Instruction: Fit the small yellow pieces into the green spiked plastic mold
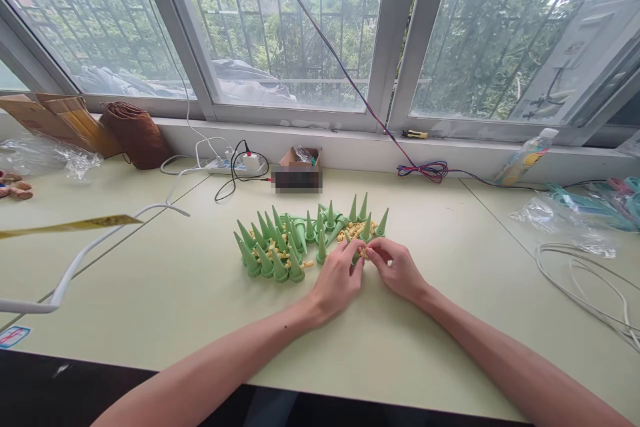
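My left hand [337,281] is closed around a green watering spike [349,240], mostly hidden behind the fingers. Beside it, my right hand [400,271] pinches a small yellow valve piece [363,252] against that spike; whether the two are joined cannot be seen. To the left, several green cone-shaped spikes [281,269] stand upright in a cluster, with yellow pieces fitted among them. More spikes [331,217] stand or lie behind my hands. A small heap of loose yellow valve pieces [345,235] lies just beyond my fingers, with upright spikes around it.
On the pale table [450,233], a small cardboard box [313,157] and a power strip [225,165] stand at the back. A white cable [65,283] crosses the left side. Plastic bottle [527,157] and coiled cables [590,280] are at right; a brown bag [136,137] is back left.
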`<action>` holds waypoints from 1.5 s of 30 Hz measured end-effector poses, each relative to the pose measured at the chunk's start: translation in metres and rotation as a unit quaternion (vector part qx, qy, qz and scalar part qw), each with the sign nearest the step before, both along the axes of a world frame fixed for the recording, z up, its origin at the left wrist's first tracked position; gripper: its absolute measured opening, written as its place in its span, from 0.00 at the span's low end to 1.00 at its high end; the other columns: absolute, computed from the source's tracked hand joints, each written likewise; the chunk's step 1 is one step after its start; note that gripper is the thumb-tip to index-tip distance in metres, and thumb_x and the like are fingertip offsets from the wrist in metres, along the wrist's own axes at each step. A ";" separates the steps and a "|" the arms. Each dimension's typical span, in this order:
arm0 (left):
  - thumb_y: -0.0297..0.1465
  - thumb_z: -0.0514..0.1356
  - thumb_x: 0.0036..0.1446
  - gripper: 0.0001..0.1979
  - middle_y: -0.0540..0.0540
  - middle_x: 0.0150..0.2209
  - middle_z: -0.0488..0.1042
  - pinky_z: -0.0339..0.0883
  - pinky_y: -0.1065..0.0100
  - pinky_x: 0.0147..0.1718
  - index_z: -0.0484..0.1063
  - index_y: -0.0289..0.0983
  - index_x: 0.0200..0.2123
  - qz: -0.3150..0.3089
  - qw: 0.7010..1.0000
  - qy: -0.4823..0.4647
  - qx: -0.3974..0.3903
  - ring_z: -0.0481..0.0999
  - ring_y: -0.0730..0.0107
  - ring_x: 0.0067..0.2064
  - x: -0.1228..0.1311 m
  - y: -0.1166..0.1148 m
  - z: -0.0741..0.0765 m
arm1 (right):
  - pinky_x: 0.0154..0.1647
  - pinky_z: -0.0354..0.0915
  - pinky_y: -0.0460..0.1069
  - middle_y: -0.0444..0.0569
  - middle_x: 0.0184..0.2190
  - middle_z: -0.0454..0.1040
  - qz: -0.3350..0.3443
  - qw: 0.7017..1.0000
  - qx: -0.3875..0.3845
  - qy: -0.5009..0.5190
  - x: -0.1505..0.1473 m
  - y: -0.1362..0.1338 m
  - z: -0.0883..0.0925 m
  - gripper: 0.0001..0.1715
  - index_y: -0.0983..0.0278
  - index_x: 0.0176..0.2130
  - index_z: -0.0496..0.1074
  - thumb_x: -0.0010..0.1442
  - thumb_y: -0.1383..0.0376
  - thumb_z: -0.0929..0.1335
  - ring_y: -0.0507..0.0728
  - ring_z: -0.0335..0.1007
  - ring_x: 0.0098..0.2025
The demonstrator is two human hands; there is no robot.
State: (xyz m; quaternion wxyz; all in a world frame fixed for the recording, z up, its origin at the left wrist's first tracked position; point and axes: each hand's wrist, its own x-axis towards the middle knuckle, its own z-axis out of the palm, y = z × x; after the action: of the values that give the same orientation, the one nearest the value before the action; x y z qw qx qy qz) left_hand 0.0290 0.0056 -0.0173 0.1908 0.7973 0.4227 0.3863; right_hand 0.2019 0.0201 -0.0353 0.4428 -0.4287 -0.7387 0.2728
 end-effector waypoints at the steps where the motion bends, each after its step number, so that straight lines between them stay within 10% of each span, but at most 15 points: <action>1: 0.24 0.53 0.63 0.08 0.47 0.37 0.71 0.67 0.68 0.32 0.68 0.39 0.44 -0.001 1.000 -0.001 0.004 0.71 0.71 0.30 0.000 0.000 0.000 | 0.29 0.67 0.49 0.50 0.30 0.76 -0.003 1.000 -0.001 -0.001 0.000 0.000 0.000 0.18 0.64 0.35 0.72 0.67 0.55 0.63 0.54 0.69 0.29; 13: 0.24 0.54 0.62 0.09 0.47 0.36 0.71 0.67 0.67 0.32 0.68 0.39 0.45 -0.001 1.000 0.000 0.001 0.70 0.70 0.30 0.001 -0.001 -0.002 | 0.22 0.52 0.46 0.41 0.17 0.58 -0.049 0.998 0.019 -0.028 -0.002 0.002 -0.001 0.29 0.64 0.22 0.65 0.67 0.50 0.62 0.50 0.51 0.21; 28: 0.25 0.52 0.65 0.10 0.47 0.39 0.72 0.68 0.66 0.37 0.68 0.40 0.47 0.002 0.999 -0.021 -0.025 0.73 0.67 0.37 0.000 0.001 0.001 | 0.31 0.69 0.50 0.51 0.35 0.77 -0.004 1.000 -0.007 0.008 0.000 0.000 0.001 0.14 0.63 0.40 0.72 0.68 0.57 0.63 0.56 0.74 0.31; 45: 0.26 0.54 0.65 0.07 0.49 0.33 0.71 0.63 0.71 0.28 0.68 0.38 0.44 -0.009 0.994 -0.093 -0.054 0.68 0.73 0.29 0.002 0.003 -0.004 | 0.23 0.61 0.46 0.45 0.26 0.70 0.025 0.994 -0.046 0.095 0.001 -0.001 0.002 0.10 0.64 0.39 0.72 0.66 0.59 0.65 0.49 0.60 0.21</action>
State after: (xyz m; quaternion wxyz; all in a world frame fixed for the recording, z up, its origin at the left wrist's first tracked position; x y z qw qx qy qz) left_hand 0.0306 0.0085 -0.0212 0.2757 0.7499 0.4162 0.4340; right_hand 0.2025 0.0186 -0.0328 0.4844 -0.4024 -0.6900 0.3569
